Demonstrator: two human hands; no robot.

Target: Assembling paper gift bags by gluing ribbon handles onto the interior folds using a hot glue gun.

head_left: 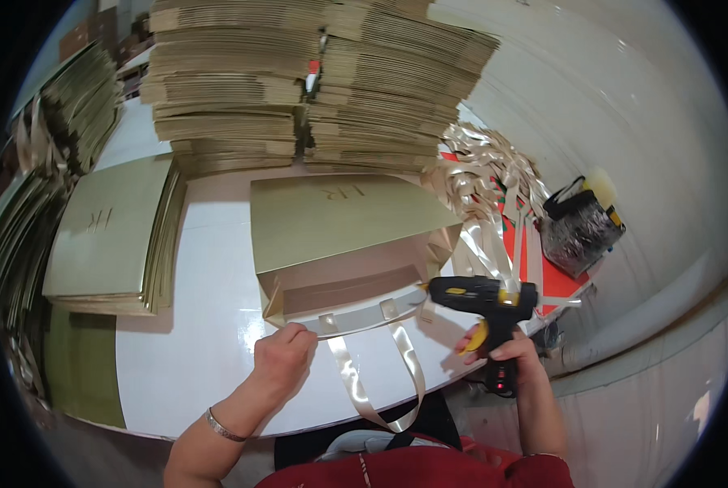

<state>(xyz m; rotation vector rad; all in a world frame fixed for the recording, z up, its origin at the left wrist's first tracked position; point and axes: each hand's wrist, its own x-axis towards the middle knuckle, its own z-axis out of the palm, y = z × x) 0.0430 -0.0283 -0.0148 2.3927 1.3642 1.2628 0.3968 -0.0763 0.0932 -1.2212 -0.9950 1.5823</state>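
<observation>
A gold paper gift bag [343,220] lies on its side on the white table, its mouth facing me. My left hand [284,356] is closed at the left end of the bag's lower edge, pinching it. Along that edge runs a white strip [360,313], and a cream ribbon handle [346,376] hangs from it in a loop over the table's front. In my right hand [506,350] is a black and yellow hot glue gun [482,305], held by its grip. Its nozzle tip is at the right end of the strip; whether it touches cannot be made out.
Tall stacks of folded gold bags [233,81] stand behind. Flat gold bags [107,232] are piled at left. Cream ribbons [498,167] heap at right over a red sheet [555,281], beside a plastic-wrapped container [579,236]. The white table's [209,358] front edge is near me.
</observation>
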